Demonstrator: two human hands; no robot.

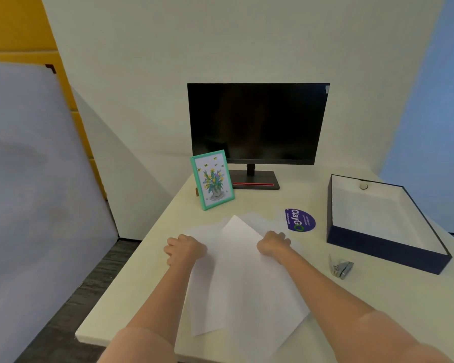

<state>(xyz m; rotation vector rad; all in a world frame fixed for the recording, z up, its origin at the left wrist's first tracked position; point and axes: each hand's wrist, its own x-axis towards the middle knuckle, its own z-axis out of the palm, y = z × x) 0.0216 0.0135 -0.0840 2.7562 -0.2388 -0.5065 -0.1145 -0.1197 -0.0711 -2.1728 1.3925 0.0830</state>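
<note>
In the head view, a black monitor is seen standing at the back of the pale worktop. Its screen is dark.

In front of the monitor, nearer the person, some white sheets of paper are spread on the worktop. One sheet is laid crooked over the others.

The left hand is placed at the left edge of the sheets of paper, in front of the monitor and a little to its left. Its fingers are curled, but it cannot be told if the grip is closed on the paper or only resting there.

The right hand is placed at the far right edge of the top sheet, straight in front of the monitor. Its fingers are bent round that edge, so the paper is held in its grip.

A green picture frame with flowers in it is stood just beside the monitor's foot, on its left. A round purple sticker is seen on the worktop in front of the monitor, near the right hand. An open blue box with a white inside is set to the right of the monitor. A small silver stapler is laid in front of the monitor and to its right, just beside the box.
</note>
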